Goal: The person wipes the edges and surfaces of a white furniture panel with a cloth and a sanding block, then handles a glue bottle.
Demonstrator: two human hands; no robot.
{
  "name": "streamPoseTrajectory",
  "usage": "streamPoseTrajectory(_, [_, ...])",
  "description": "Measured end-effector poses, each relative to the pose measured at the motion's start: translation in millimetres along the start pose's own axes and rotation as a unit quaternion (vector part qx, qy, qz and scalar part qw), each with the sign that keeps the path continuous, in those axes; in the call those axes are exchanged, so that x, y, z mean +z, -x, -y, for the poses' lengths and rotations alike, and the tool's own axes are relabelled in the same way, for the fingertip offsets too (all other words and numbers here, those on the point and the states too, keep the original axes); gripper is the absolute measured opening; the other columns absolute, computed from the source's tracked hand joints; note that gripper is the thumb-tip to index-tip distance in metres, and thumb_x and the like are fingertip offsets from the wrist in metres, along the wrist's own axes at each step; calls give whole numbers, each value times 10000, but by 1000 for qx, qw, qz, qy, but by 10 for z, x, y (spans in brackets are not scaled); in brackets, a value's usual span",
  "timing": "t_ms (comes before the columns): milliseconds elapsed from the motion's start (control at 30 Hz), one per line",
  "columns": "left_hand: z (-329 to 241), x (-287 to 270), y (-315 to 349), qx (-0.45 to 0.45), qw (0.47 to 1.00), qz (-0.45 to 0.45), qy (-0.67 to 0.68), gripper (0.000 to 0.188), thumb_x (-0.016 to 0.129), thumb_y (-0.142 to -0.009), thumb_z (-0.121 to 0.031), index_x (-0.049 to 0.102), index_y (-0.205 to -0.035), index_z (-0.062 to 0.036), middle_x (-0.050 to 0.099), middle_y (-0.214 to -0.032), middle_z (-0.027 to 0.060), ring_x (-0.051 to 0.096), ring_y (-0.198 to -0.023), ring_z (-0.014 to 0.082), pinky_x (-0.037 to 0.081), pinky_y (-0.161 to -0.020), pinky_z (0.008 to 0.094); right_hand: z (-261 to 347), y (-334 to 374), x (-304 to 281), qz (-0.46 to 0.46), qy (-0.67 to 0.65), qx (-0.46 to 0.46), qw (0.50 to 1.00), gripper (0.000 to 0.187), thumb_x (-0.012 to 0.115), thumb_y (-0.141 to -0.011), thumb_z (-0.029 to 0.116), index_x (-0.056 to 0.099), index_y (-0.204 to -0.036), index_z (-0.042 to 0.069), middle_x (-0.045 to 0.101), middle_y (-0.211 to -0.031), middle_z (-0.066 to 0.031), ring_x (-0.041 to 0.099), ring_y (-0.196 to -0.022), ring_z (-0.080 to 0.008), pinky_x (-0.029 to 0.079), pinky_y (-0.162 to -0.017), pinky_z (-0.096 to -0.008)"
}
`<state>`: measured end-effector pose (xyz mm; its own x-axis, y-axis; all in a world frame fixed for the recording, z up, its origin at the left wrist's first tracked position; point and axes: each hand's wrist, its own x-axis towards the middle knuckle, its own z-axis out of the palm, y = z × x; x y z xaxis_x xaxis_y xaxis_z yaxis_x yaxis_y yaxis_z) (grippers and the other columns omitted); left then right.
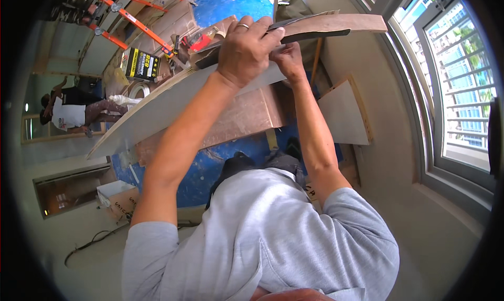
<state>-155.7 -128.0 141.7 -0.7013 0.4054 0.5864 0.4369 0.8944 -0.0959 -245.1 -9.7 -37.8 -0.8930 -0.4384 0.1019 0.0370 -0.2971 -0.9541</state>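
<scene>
A long wood-toned strip (pixel 336 23) with a dark strip (pixel 320 34) along its underside reaches out to the right, past both hands. My left hand (pixel 244 51), a ring on one finger, is closed over the strip's near part, thumb pressed along it. Just to its right, my right hand (pixel 288 58) is bent into a closed grip under the dark strip; its fingertips are partly hidden, and what they pinch cannot be made out. Below the hands, a large pale board (pixel 173 99) with a thin wooden edge slants down to the left.
A brown box-like piece (pixel 236 120) stands beneath the board on blue floor covering (pixel 199 183). An orange ladder (pixel 134 22), a black-and-yellow box (pixel 140 64) and tools lie beyond. Another person (pixel 71 112) is at far left. A window (pixel 462 85) and leaning panel (pixel 344 112) are right.
</scene>
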Motion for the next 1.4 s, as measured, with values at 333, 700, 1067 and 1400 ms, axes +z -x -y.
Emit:
streamPoseTrajectory(333, [596,-666,1043,-59,998,20,27,376,785,-772,37,789,-1134,-65,736,-1194,154,680,-937,322,514,-802,428,198,38,172,11,-105,-60,993,624,958,-737,73,657,-1275,-24,749,-1104,-76,711,-954,-159,587,-790,-308])
streamPoseTrajectory(700, [940,-978,1212,-104,991,75,23,401,750,-763,83,794,-1130,-74,750,-1151,136,683,-983,325,533,-881,412,291,15,158,9,-132,-72,989,573,932,-766,55,656,-1263,-22,737,-1088,-90,699,-1011,-167,615,-905,-344])
streamPoseTrajectory(1067, [194,36,-49,-10,998,41,49,322,773,-834,-83,787,-1156,-101,713,-1094,159,665,-991,338,534,-868,435,225,23,166,-23,-70,-13,997,590,937,-731,47,655,-1244,-26,738,-1098,-102,706,-962,-175,595,-839,-340])
streamPoseTrajectory(1400, [1083,-1158,1613,-175,982,48,57,362,769,-817,44,798,-1160,-67,735,-1163,136,648,-1011,315,537,-893,396,267,-3,195,20,-112,-89,990,597,955,-754,130,647,-1239,-32,729,-1084,-76,681,-1001,-158,558,-917,-321])
